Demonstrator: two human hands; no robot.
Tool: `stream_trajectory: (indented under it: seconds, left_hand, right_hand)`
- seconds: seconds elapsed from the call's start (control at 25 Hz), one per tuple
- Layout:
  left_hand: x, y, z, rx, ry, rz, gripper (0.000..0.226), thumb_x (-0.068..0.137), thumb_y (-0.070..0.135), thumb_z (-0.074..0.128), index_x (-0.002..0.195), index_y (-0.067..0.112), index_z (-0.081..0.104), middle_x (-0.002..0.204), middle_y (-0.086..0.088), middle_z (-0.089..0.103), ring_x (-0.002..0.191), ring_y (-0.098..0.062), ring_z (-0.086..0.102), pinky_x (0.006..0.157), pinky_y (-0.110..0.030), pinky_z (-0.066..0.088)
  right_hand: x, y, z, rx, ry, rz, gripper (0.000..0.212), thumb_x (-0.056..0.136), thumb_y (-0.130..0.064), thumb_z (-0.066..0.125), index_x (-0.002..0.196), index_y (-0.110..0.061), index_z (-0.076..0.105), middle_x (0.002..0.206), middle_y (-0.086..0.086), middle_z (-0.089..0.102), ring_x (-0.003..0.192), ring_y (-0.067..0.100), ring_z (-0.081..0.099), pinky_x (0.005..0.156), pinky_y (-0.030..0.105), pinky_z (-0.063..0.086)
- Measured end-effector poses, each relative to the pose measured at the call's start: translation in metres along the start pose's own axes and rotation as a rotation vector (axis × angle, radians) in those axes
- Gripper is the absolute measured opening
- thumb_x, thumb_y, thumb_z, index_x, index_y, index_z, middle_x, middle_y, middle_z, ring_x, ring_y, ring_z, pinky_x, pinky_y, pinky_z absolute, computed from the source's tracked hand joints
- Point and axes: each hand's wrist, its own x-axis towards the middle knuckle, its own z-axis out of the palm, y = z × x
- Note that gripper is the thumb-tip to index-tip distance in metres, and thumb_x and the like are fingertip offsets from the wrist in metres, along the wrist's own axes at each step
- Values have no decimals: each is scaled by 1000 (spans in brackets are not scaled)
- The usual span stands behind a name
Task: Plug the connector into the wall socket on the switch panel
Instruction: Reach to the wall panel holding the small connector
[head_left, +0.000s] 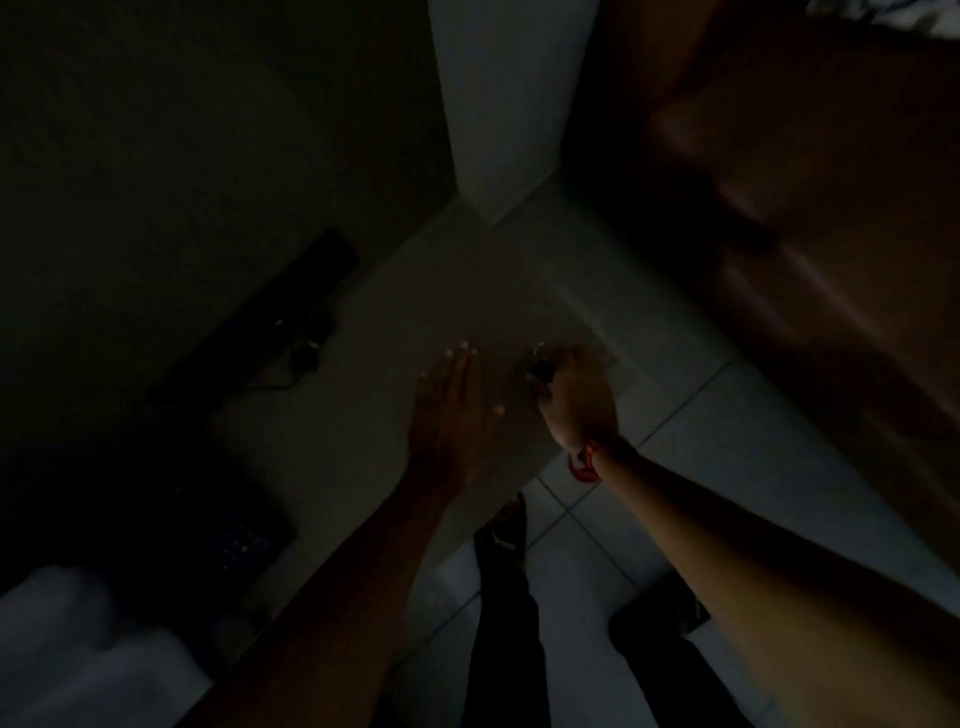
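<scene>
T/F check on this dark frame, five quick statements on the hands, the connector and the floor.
1. The right hand is closed around a small dark connector. True.
2. The left hand is clenched in a fist. False: its fingers are stretched out flat.
3. A red band sits at the right wrist. True.
4. The floor is carpeted. False: it is pale tile with visible grout lines.
5. Both hands grip the connector. False: only the right hand holds it; the left hand is beside it, apart.
</scene>
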Motion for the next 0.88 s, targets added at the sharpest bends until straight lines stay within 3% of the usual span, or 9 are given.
stream_trajectory:
  seconds: [0.2,0.32,0.44,0.56,0.68,0.76,0.88]
  left_hand:
    - [5,-6,34,56,22,6,79,104,50,40,163,11,5,173,-7,2,160,-24,4,129,-49,16]
    - [-3,0,24,62,32,8,79,104,48,42,163,10,7,173,-9,5,160,-25,7,129,-50,17]
    - [-6,22,-17,62,20,17,79,104,47,44,163,11,5,173,-8,3,160,-25,6,129,-51,17]
    - [-7,67,-83,83,108,78,78,104,48,42,163,11,7,173,-8,3,160,-24,7,129,-50,19]
    - [-11,140,-172,110,252,174,73,105,47,39,162,10,13,172,-9,7,160,-24,9,129,-50,17]
    - [-17,203,-239,98,356,245,68,105,44,42,160,8,23,170,-11,18,158,-27,18,127,-51,21]
    - [-41,312,-340,56,566,406,62,101,36,56,152,3,43,162,-16,39,150,-32,39,119,-56,37]
  right_hand:
    - [10,2,26,131,111,40,32,93,-15,60,124,-4,56,125,21,58,115,39,54,94,52,52]
    - [2,9,8,266,103,52,23,92,-9,59,113,-2,63,118,20,63,113,35,58,96,47,52]
    - [-5,10,-37,350,122,74,6,91,-5,61,96,-5,64,101,17,68,97,32,65,80,47,58]
    - [-13,9,-119,452,201,78,4,86,-4,69,87,-5,65,88,13,70,85,27,66,65,33,51]
    - [-27,13,-237,541,277,75,10,82,-7,75,89,-7,68,82,4,68,78,15,60,66,23,41]
    - [-41,17,-329,604,360,30,12,78,-3,77,84,-8,67,78,-3,65,69,9,57,64,21,41]
    - [-78,36,-480,602,517,-38,14,75,-1,76,84,-7,67,83,6,72,74,14,62,67,23,43]
